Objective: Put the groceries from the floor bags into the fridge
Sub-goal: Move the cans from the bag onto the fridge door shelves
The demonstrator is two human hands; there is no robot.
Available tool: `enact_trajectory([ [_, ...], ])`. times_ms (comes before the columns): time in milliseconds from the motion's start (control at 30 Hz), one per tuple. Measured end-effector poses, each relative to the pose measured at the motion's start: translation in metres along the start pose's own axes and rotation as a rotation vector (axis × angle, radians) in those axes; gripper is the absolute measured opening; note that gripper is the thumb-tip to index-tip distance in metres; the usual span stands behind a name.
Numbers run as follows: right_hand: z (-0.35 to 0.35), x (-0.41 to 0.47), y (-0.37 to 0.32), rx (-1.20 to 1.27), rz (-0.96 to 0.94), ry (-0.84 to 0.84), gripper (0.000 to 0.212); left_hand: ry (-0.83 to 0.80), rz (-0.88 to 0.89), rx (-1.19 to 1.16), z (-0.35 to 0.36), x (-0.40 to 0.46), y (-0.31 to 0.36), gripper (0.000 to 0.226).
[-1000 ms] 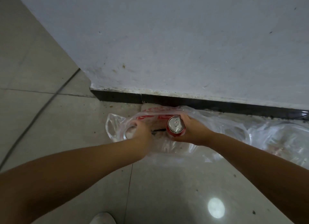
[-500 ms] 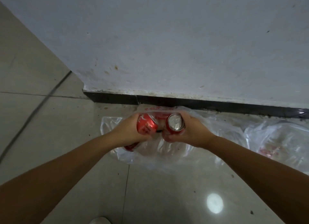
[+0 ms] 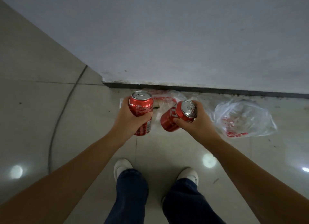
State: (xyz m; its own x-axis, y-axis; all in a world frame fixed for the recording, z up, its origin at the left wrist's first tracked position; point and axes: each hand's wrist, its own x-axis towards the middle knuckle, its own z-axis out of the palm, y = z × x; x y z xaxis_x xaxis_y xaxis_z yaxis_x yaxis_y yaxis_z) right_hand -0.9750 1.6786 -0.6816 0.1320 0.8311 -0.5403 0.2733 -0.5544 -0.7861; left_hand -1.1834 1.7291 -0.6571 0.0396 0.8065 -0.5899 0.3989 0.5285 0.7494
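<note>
My left hand [image 3: 129, 121] grips a red cola can [image 3: 141, 106] held upright. A second red cola can [image 3: 177, 117], tilted with its silver top toward the right, sits in my right hand [image 3: 195, 123]. Both cans are lifted above the floor. Behind them a clear plastic bag with red print [image 3: 164, 99] lies flat against the wall base. Another clear plastic bag [image 3: 242, 118] lies on the floor to the right. The fridge is not in view.
A white wall [image 3: 167, 39] with a dark skirting strip [image 3: 184, 89] runs across the back. My legs in dark trousers and white shoes [image 3: 122, 167] stand on the glossy tiled floor. A thin cable [image 3: 56, 123] curves along the floor at the left.
Both hands have lifted the cans out of the bag and apart. The view has risen, so my legs and shoes now show and the bags lie lower on the floor.
</note>
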Motion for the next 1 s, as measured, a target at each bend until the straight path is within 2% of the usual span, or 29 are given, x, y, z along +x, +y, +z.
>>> enact_trajectory([
  [233,-0.077,-0.116,-0.102,0.089,0.057,0.073,0.069,-0.077,0.047,0.094,-0.008,-0.112,0.135,0.064],
  [400,-0.131,-0.196,-0.168,0.144,0.037,0.218,0.063,-0.169,0.147,0.111,0.004,-0.179,0.224,0.065],
  [567,-0.179,-0.288,-0.212,0.176,0.011,0.435,0.066,-0.346,0.289,0.191,0.023,-0.242,0.294,0.064],
  [667,-0.200,-0.360,-0.219,0.218,0.017,0.571,0.067,-0.448,0.404,0.258,0.049,-0.287,0.325,0.063],
  [800,-0.216,-0.471,-0.202,0.219,0.070,0.747,0.066,-0.669,0.536,0.319,0.097,-0.367,0.345,0.062],
  [1000,-0.201,-0.662,-0.147,0.303,0.227,1.126,0.062,-1.030,0.638,0.424,0.172,-0.516,0.314,0.062],
])
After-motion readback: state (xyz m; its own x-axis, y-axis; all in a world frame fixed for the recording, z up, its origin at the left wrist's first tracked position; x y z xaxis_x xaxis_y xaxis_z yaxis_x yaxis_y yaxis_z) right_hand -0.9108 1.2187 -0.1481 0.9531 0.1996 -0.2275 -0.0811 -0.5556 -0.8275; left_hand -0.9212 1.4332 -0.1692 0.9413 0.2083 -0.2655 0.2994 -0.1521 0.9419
